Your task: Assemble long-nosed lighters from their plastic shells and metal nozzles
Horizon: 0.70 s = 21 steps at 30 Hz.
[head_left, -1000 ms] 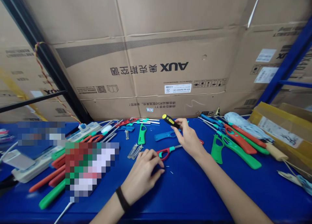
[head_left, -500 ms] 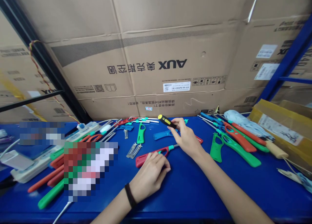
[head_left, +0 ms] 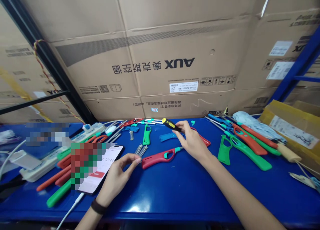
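Observation:
My right hand grips a screwdriver by its black and yellow handle, the yellow end pointing up and left. Its shaft is hidden behind the hand. My left hand has thumb and index fingertips brought together over the lower ends of two clear lighter fuel tanks; what lies in the pinch cannot be made out. Just right of those fingertips lies a red gas lighter, its metal tube running under my right hand. A tiny metallic piece lies below it.
Green and blue handle shells lie behind. More lighters and a yellow-taped box are at right. A phone, lighters and a power strip crowd the left. A large cardboard carton backs the table.
My left hand has moved left off the red gas lighter to the clear fuel tanks, uncovering the lighter's handle. My right hand still holds the screwdriver. The view has shifted slightly.

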Available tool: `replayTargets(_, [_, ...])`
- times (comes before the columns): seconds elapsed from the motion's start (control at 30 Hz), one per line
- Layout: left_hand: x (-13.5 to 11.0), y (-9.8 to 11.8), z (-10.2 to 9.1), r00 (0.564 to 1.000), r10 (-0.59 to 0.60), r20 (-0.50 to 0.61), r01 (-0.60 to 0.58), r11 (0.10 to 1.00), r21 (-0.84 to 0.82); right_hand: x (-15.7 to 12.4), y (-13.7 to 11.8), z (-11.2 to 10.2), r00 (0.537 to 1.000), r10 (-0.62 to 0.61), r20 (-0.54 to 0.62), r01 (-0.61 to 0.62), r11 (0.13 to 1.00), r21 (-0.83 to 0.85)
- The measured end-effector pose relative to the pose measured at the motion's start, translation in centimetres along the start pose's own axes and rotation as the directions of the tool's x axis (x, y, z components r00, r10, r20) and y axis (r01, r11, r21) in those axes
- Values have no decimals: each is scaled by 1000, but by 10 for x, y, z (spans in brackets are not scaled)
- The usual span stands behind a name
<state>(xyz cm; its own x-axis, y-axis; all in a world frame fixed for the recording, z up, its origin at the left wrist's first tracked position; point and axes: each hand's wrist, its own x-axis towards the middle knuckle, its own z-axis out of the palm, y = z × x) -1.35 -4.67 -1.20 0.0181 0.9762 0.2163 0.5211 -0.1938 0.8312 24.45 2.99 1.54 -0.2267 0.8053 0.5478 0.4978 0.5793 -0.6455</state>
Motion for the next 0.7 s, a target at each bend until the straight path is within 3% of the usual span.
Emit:
replayTargets(0.4, [4, -6, 11, 978, 204, -37, -189, 952, 240, 0, 3, 3, 999, -33, 5, 33, 999, -11])
replayTargets(0.7, [3, -9, 10, 970, 242, -22, -226, 932, 284, -1, 3, 2, 999, -27, 28, 28, 999, -35])
